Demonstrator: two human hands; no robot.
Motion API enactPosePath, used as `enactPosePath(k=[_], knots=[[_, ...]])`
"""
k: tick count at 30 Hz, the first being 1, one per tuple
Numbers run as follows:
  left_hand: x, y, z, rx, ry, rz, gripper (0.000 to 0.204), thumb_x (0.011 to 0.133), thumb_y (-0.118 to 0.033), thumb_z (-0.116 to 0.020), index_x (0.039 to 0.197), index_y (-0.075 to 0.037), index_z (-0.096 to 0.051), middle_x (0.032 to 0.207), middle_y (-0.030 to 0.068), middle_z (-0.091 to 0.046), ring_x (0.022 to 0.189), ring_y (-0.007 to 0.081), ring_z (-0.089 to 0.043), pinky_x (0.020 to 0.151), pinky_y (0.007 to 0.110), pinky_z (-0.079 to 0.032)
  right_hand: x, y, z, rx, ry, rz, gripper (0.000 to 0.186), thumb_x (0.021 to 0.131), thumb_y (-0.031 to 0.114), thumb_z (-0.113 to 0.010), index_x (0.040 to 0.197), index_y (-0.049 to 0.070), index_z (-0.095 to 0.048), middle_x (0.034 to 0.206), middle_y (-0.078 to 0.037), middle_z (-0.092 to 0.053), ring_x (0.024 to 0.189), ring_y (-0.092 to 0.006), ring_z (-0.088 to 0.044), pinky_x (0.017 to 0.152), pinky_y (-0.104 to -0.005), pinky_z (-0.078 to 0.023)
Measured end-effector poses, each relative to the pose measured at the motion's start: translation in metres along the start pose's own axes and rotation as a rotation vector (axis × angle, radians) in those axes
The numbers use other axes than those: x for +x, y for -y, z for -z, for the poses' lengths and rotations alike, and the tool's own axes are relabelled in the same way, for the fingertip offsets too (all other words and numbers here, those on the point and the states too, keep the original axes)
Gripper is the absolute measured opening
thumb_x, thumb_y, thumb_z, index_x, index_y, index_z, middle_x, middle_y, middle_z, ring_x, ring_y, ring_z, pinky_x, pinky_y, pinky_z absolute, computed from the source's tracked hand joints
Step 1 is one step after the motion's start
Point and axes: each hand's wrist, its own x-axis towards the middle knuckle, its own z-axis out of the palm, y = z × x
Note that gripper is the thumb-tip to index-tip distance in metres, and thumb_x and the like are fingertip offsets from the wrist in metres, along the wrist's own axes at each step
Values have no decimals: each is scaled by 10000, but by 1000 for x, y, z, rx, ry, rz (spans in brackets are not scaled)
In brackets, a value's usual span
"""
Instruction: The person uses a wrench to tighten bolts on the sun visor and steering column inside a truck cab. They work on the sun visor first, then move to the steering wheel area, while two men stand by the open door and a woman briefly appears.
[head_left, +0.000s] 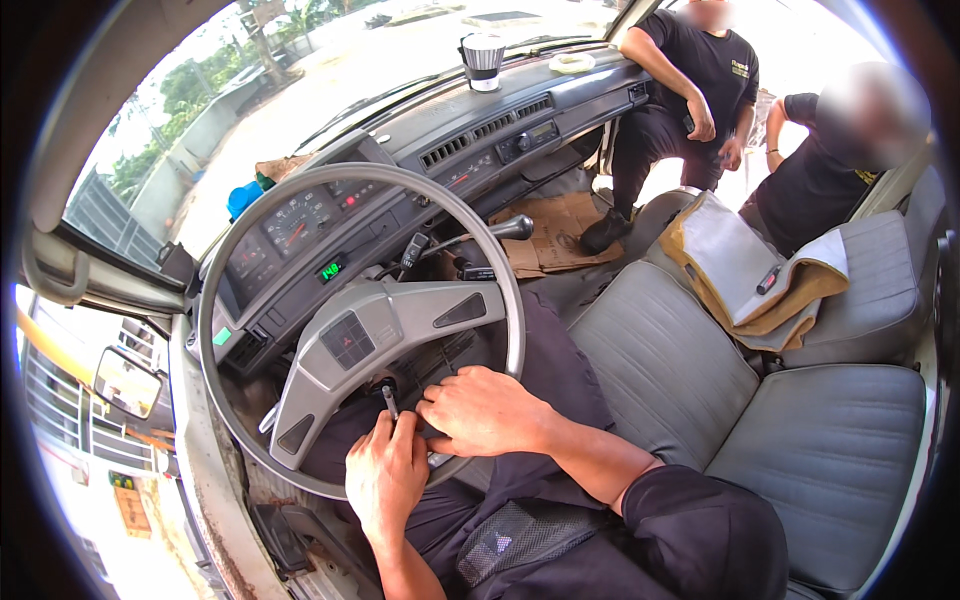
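My left hand (385, 476) and my right hand (485, 411) are close together at the lower part of a grey steering wheel (514, 340). The left fingers are closed and bent away from me, and a slim dark metallic piece (390, 400) sticks up just beyond their tips. Whether they grip this piece, I cannot tell. My right fingers curl inward beside the left ones, with the fingertips partly hidden. Behind both hands, the wheel's wide hub (375, 335) carries a square dark panel. What lies between the hands is mostly covered by them.
A gear lever (512, 228) projects right of the wheel. Grey seats (650, 340) are on my right, with a folded tan-and-grey cloth (720, 255) on one. Two people in dark shirts (705, 60) are by the far door. A striped cup (483, 62) stands on the dashboard (420, 125).
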Motion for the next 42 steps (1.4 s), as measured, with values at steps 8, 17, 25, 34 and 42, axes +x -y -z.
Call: enactPosePath(k=[8, 17, 25, 34, 42], knots=[[0, 1, 0, 10, -4, -6, 130, 948, -91, -764, 1025, -59, -664, 961, 134, -688, 794, 339, -761, 736, 473, -606, 0, 0, -1, -7, 10, -4, 354, 955, 381, -817, 935, 28, -808, 909, -140, -801, 891, -328, -823, 793, -466, -637], [-1, 2, 0, -1, -23, -15, 134, 945, -95, -766, 1026, -64, -664, 962, 128, -688, 795, 334, -761, 734, 472, -605, 0, 2, 3, -5, 17, -26, 333, 949, 369, -815, 933, 37, -810, 900, -137, -801, 897, -334, -827, 790, -471, -643], [0, 1, 1, -4, -26, -10, 135, 949, -103, -769, 1017, -68, -657, 952, 127, -683, 790, 334, -757, 735, 471, -604, 1, 2, 6, -2, 54, -34, 325, 955, 362, -805, 943, 37, -809, 903, -138, -802, 902, -335, -826, 798, -475, -644], [-1, 0, 1, 5, -14, 2, 134, 944, -95, -771, 1013, -58, -662, 944, 134, -680, 791, 337, -760, 740, 474, -606, 1, 2, 6, 1, 41, -11, 331, 962, 359, -801, 947, 29, -812, 926, -147, -810, 907, -328, -829, 803, -470, -647], [0, -1, 2, 5, -3, 8, 137, 937, -86, -770, 1030, -55, -674, 950, 134, -683, 802, 339, -764, 741, 475, -607, 0, 2, 5, 3, 21, -8, 340, 954, 360, -805, 911, 22, -809, 905, -151, -808, 882, -335, -827, 795, -473, -648]])
